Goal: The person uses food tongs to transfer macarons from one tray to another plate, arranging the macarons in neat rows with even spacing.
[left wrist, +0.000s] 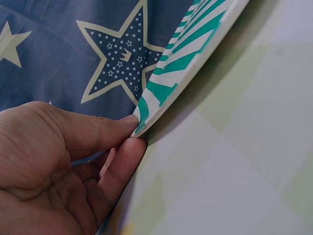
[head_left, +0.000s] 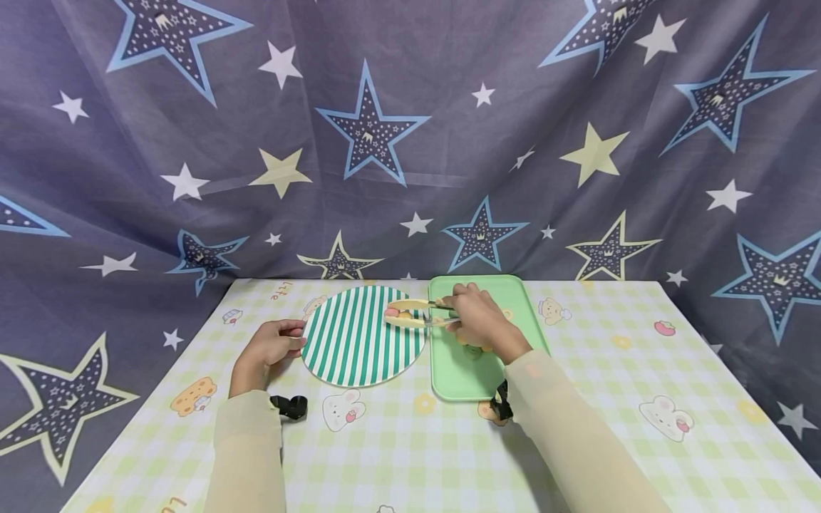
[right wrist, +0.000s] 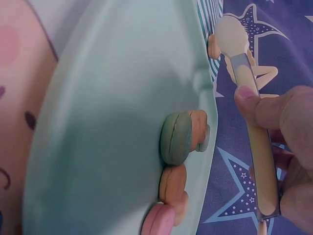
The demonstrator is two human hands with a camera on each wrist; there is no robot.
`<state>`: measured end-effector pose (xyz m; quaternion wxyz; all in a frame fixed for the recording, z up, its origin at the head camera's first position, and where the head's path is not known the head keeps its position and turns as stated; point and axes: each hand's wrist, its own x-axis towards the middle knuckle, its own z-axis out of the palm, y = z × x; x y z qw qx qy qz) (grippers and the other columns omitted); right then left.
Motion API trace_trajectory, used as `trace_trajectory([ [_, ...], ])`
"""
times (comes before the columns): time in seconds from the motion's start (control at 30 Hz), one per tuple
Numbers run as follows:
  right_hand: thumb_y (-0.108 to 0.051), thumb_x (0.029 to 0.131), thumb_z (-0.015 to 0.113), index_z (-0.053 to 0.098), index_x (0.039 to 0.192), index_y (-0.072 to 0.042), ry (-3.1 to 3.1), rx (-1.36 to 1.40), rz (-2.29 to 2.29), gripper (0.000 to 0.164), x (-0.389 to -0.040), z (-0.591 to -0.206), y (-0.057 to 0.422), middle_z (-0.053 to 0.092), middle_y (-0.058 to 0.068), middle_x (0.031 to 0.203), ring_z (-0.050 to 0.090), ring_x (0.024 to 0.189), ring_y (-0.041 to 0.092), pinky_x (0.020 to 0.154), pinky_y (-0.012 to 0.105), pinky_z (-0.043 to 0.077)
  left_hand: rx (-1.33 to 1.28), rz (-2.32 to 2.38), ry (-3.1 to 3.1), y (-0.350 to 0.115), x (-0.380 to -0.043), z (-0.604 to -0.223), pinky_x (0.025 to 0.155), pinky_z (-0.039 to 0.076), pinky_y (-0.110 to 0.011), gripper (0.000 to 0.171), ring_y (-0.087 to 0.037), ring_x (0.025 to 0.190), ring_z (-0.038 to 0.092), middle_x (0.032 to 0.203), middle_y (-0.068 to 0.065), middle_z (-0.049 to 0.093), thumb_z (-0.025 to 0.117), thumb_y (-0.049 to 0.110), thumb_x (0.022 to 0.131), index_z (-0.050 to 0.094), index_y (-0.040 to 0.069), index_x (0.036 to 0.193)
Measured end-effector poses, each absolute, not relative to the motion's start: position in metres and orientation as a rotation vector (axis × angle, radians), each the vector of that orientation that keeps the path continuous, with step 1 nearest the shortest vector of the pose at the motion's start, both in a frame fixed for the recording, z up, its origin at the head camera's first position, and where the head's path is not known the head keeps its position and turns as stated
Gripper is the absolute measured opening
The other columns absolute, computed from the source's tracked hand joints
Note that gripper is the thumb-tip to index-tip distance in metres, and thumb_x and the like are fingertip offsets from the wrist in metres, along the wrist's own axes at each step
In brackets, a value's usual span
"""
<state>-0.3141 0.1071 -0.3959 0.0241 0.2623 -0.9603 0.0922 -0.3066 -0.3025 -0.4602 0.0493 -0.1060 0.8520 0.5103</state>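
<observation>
My left hand [head_left: 272,349] pinches the left rim of a round board [head_left: 359,342] with green and white stripes; in the left wrist view the thumb lies on its top and a finger below the edge. My right hand [head_left: 481,317] grips a pair of tongs [right wrist: 259,161] with cream tips, reaching left from above the green tray [head_left: 449,381]. The tips are over the right part of the board, with a pinkish-orange macaron [head_left: 392,312] between them. Several more macarons lie on the tray, among them a green macaron [right wrist: 176,138] and a pink macaron [right wrist: 158,220].
The tray stands close against the right side of the board. Both lie on a checked tablecloth [head_left: 398,456] with cartoon prints. A dark curtain [head_left: 410,142] with stars hangs right behind the table's back edge. A black wrist strap [head_left: 290,407] shows at the left sleeve.
</observation>
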Motion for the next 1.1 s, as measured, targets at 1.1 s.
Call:
trace_trajectory([
  [1.1, -0.024, 0.093, 0.079, 0.057, 0.146, -0.005, -2.935, 0.763, 0.407, 0.06, -0.301, -0.39, 0.121, 0.056, 0.006, 0.115, 0.041, 0.096, 0.023, 0.077, 0.037, 0.038, -0.309, 1.552, 2.59, -0.303, -0.306, -0.459, 0.074, 0.062, -0.026, 0.049, -0.015, 0.086, 0.065, 0.129, -0.023, 0.056, 0.064, 0.0, 0.099, 0.051, -0.005, 0.146],
])
